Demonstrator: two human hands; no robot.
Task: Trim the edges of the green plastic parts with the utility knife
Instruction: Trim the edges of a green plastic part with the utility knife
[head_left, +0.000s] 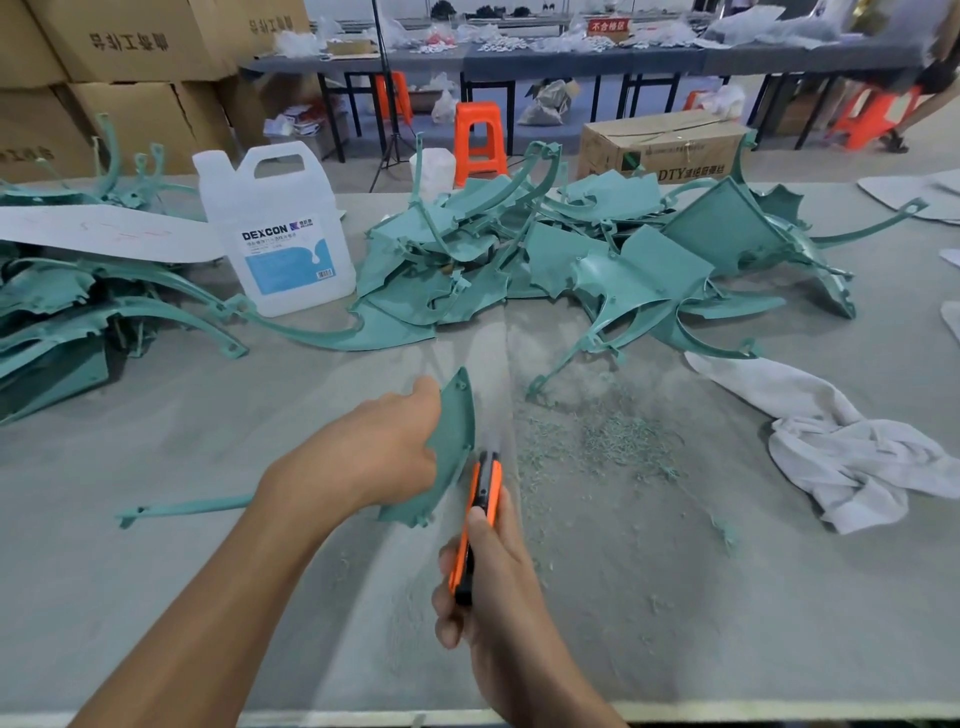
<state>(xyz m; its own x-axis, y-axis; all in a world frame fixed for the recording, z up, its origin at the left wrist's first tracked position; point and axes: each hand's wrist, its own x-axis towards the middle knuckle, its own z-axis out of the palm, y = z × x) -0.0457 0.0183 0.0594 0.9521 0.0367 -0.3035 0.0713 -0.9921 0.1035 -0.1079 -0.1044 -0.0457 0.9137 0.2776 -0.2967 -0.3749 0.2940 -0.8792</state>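
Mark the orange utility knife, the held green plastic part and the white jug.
Orange utility knife (484, 493): head view, middle of its handle.
Held green plastic part (452, 444): head view, centre of its flat face.
White plastic jug (270, 200): head view, body above the label.

left forearm, bare, reaches in from lower left; left hand grips the green part, fingers curled. right forearm enters from the bottom edge; right hand wraps the utility knife, thumb laid along its handle.
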